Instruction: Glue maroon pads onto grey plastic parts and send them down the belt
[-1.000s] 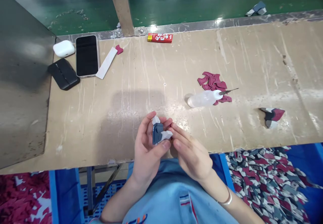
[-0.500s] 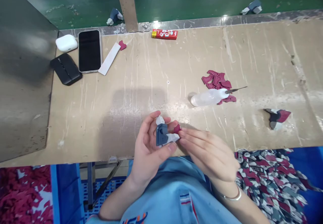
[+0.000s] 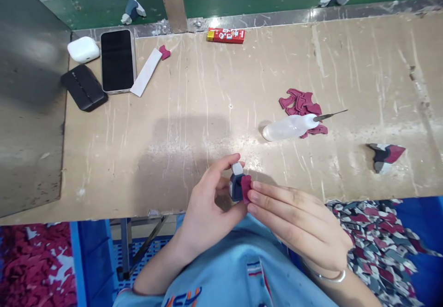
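Right hand (image 3: 304,224) just brought its pinched maroon piece (image 3: 246,188) to the navy part (image 3: 236,190). Left hand (image 3: 206,210) pinches that, looks like contact.

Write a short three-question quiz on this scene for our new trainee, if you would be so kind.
1. What does the left hand hold?
A. a pen
B. a blue part
C. a cup
2. True or false: the phone has its screen lit.
3. Fill in the colour: the right hand touches a ____ piece.

Key:
1. B
2. False; the screen is dark.
3. Maroon
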### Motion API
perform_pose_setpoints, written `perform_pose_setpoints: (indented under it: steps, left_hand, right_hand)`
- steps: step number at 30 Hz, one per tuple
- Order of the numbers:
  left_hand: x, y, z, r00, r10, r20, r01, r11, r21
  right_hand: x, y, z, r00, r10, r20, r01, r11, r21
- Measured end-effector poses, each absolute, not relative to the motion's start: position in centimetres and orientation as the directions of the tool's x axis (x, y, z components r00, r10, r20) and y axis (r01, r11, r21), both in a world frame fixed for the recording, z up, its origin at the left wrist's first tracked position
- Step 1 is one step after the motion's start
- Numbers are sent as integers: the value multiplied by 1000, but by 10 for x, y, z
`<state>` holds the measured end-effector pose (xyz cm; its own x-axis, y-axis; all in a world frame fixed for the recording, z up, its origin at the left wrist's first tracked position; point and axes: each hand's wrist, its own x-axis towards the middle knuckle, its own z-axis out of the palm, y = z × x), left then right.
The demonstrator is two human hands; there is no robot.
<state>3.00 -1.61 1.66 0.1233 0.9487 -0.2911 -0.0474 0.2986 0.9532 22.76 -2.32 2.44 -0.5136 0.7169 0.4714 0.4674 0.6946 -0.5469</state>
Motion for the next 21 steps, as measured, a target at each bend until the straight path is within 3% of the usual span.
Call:
perform_pose_setpoints:
  steps: [8, 15, 21]
  left_hand:
    - [29, -17, 14, 149, 948, -279, 9, 281, 960]
    - [25, -15, 19, 220, 933, -286, 65, 278, 958]
    - [20, -11, 24, 328, 898, -294, -243, 380, 892]
  right_hand:
    - [226, -21, 19, -516, 716, 471, 415, 690, -593]
    - [213, -6, -2, -312, 761, 569, 295, 647, -704]
    - [210, -9, 4, -235, 819, 523, 240, 570, -786]
